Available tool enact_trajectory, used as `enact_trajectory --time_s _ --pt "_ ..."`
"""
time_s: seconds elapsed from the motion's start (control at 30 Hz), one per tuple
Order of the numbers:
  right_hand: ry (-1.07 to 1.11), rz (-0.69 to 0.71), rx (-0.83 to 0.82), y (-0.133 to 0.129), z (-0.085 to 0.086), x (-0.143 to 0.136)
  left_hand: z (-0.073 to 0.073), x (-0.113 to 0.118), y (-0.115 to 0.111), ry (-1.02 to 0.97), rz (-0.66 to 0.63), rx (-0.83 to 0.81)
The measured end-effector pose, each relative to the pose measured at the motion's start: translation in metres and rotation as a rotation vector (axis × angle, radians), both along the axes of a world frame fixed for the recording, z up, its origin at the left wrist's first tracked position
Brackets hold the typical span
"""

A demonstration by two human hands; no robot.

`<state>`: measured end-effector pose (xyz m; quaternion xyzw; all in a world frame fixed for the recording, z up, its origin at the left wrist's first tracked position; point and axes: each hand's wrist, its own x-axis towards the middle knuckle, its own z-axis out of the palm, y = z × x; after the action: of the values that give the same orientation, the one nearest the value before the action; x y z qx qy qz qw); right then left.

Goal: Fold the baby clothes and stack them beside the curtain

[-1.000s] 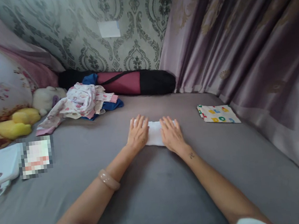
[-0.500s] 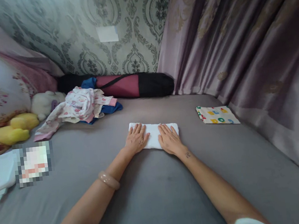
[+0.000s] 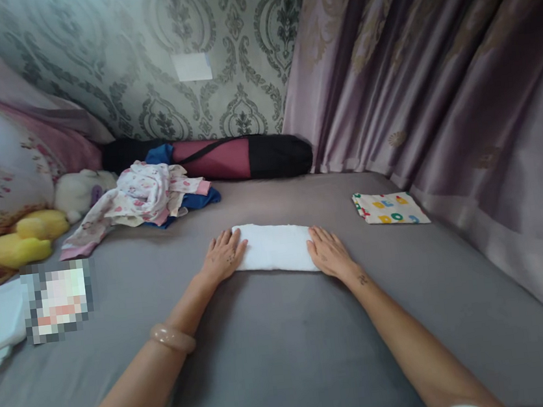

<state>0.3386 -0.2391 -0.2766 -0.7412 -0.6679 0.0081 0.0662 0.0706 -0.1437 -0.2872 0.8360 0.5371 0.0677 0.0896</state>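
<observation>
A white cloth [image 3: 276, 247], folded into a flat rectangle, lies on the grey bed sheet [image 3: 288, 345] in front of me. My left hand [image 3: 222, 256] rests at its left end, fingers stretched out and thumb touching the edge. At the opposite end, my right hand [image 3: 330, 249] lies with fingers extended, its thumb side against the cloth. Neither hand grips anything. A beige bangle [image 3: 172, 338] circles my left forearm. Off to the right lies a folded cloth with colourful letters [image 3: 390, 209].
A heap of crumpled clothes [image 3: 145, 192] lies at the back left, before a long maroon-and-black bag [image 3: 227, 158] along the wall. Yellow [image 3: 14, 249] and white plush toys [image 3: 84, 189] and a white power bank [image 3: 0, 319] are at left. Curtains [image 3: 434, 80] hang at right.
Both hands have slid outward, from on top of the white cloth to its two ends, uncovering its middle. The view has shifted slightly.
</observation>
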Motion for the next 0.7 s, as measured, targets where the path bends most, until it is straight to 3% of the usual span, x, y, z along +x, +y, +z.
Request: enact_trajectory --time_s 0.1,0.2,0.3,0.47,0.6,0.7 --pt "-0.015 -0.025 0.15 0.003 0.01 -0.013 0.012 0.01 -0.008 -0.037 0.068 0.181" --pt "-0.011 0.074 0.294 0.009 0.015 -0.034 0.019 0.028 -0.019 -0.103 -0.097 0.376" --pt "0.008 0.116 0.213 0.012 0.004 -0.047 0.01 0.039 -0.023 -0.06 -0.251 0.261" --pt "0.035 0.078 0.061 0.013 -0.019 -0.042 -0.008 0.035 -0.011 -0.009 -0.25 0.022" --pt "0.067 0.074 0.015 0.016 -0.009 -0.038 -0.002 0.03 -0.004 -0.118 -0.231 -0.04" --pt "0.076 0.058 0.111 0.024 0.007 -0.047 0.005 0.03 -0.004 -0.181 -0.162 0.083"
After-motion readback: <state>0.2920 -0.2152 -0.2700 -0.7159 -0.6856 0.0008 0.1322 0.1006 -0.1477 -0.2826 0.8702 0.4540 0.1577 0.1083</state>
